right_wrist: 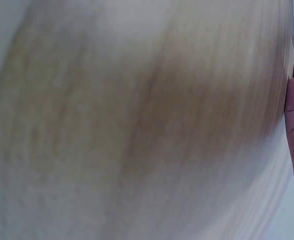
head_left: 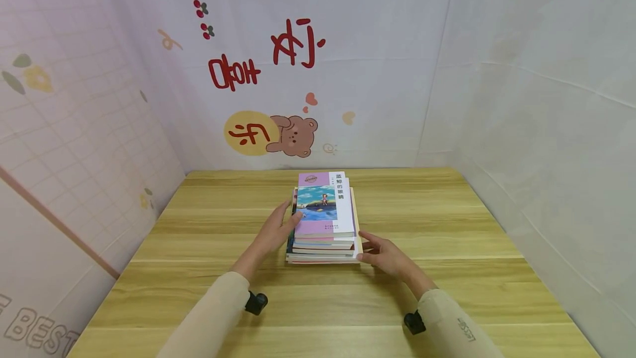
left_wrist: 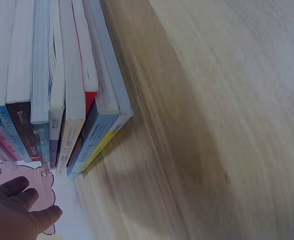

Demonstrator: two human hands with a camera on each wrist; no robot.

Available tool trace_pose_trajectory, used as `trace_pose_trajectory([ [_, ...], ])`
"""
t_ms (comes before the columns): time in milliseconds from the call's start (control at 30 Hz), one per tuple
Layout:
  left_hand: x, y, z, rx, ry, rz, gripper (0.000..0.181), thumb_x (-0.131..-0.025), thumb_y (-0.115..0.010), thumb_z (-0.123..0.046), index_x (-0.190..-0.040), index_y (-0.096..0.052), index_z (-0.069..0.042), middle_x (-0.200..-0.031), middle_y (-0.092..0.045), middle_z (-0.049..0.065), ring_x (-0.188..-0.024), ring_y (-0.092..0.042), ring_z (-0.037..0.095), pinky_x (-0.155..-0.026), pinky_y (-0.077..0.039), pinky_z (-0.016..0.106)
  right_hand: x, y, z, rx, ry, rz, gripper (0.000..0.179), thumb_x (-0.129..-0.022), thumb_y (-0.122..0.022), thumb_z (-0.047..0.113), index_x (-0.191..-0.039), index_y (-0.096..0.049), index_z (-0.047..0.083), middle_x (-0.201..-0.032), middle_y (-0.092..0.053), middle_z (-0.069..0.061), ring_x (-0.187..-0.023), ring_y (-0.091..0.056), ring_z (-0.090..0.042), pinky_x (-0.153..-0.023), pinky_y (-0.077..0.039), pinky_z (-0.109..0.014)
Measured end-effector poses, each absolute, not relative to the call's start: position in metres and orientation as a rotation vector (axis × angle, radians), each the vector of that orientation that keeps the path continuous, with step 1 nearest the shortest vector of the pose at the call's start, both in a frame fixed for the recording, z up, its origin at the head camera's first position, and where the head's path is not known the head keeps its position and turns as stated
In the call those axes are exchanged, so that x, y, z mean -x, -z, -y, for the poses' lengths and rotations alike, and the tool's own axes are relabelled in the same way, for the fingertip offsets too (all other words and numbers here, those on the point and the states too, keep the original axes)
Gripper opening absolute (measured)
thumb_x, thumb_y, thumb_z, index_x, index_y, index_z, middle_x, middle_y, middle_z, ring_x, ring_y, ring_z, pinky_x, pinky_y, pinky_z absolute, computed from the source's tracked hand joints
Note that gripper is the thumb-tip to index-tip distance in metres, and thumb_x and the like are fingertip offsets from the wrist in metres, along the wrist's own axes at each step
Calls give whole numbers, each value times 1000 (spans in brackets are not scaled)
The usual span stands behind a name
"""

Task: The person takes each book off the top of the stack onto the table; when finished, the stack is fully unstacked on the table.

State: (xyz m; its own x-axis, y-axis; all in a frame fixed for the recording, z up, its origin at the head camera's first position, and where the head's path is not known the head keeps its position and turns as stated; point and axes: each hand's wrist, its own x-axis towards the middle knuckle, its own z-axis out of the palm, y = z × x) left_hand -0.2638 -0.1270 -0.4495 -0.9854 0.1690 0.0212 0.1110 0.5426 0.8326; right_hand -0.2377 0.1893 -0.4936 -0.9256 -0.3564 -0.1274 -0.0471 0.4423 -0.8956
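Observation:
A stack of books lies on the wooden table in front of me. Its top book has a purple and white cover with a picture of water and a small figure. My left hand is at the stack's left side, fingers loosely spread. The left wrist view has those fingers beside the coloured spines. On the opposite side, my right hand has its fingertips right at the lower right edge of the stack. Its fingers look fairly straight in the right wrist view, where only a sliver of the books shows.
The wooden table spreads out on both sides of the stack. Behind it hangs a white cloth printed with a bear and red characters. More cloth walls stand at left and right. Each wrist wears a small black device.

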Motion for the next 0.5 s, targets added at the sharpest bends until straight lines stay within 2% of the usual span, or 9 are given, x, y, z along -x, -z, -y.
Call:
trace_pose_trajectory([
  [233, 261, 451, 126, -209, -1543, -2666, 72, -100, -48, -56, -155, -33, -12, -159, -31, 13, -145, -26, 35, -113, -25, 58, 239, 494, -187, 342, 1499, -2393, 70, -94, -70, 19, -152, -37, 3, -130, -59, -23, -117, -59, -33, -95, -50, -46],
  [500, 257, 453, 122, -206, -1586, -2633, 79, -96, -52, -61, -155, -34, -12, -158, -30, 14, -142, -31, 38, -111, -29, 58, 238, 496, -188, 347, 1462, -2434, 69, -94, -70, 20, -152, -37, 3, -129, -60, -22, -117, -58, -34, -93, -51, -47],
])
